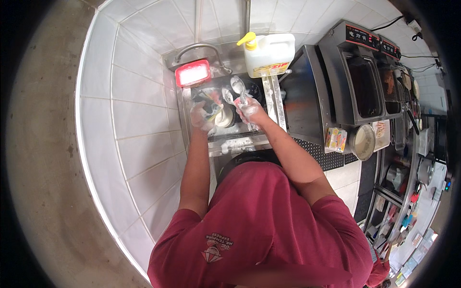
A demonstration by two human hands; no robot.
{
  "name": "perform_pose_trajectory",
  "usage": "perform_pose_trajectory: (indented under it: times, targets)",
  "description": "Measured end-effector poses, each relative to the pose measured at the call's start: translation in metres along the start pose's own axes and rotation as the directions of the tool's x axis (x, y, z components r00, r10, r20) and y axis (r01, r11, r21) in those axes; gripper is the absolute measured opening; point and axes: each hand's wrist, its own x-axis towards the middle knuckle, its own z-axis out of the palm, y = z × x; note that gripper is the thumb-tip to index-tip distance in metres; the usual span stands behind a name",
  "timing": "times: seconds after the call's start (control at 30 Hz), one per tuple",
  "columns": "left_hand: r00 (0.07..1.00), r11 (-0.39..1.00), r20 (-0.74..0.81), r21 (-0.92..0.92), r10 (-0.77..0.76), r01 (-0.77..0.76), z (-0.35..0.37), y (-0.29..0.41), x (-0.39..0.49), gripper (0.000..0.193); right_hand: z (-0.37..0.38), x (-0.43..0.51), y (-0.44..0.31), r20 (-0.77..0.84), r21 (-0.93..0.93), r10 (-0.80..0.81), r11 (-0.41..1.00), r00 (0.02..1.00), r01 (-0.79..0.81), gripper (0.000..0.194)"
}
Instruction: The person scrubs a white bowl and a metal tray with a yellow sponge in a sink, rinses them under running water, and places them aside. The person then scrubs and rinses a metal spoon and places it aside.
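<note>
My right hand (249, 109), coated in suds, is shut around the handles of metal spoons (237, 85), their soapy bowls pointing away from me. A bit of pink shows beside its fingers, too small to identify. At the left, my left hand (201, 117) grips a soapy item (209, 104) with a yellow-green edge; foam and blur hide what it is. Between the hands, a white rounded vessel (224, 118) sits low in the stainless-steel sink (245, 143). Dark ware (255, 88) lies under suds behind the spoons.
A red tub of foam (194, 73) stands at the sink's back left, beside a curved faucet (201, 45). A detergent jug (268, 54) with a yellow pump stands back right. Farther right are electric fryers (363, 86), a round pot (363, 142) and another person's red sleeve (379, 268).
</note>
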Motion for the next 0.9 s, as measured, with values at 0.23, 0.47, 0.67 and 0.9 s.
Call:
perform_pose_trajectory:
  times: [0.23, 0.47, 0.67, 0.9]
  targets:
    - [0.976, 0.649, -0.134, 0.761, 0.172, -0.01, -0.047, -0.023, 0.017, 0.046, 0.021, 0.007, 0.031, 0.082, -0.747, -0.621, 0.48, 0.78, 0.461, 0.026]
    - [0.914, -0.284, 0.169, 0.957, 0.369, -0.062, -0.04, -0.025, 0.027, 0.033, 0.015, 0.001, 0.039, 0.037, -0.723, -0.553, 0.561, 0.832, 0.404, 0.024]
    - [0.944, -0.326, 0.264, 0.926, 0.198, -0.191, 0.012, 0.022, 0.032, 0.04, -0.004, 0.0, 0.004, 0.113, -0.329, -0.164, 0.925, 0.98, 0.193, 0.035]
    - [0.918, 0.545, 0.378, 0.748, 0.118, -0.378, 0.069, 0.057, 0.039, 0.054, 0.015, -0.021, -0.02, 0.156, -0.18, -0.032, 0.982, 0.987, 0.06, 0.028]
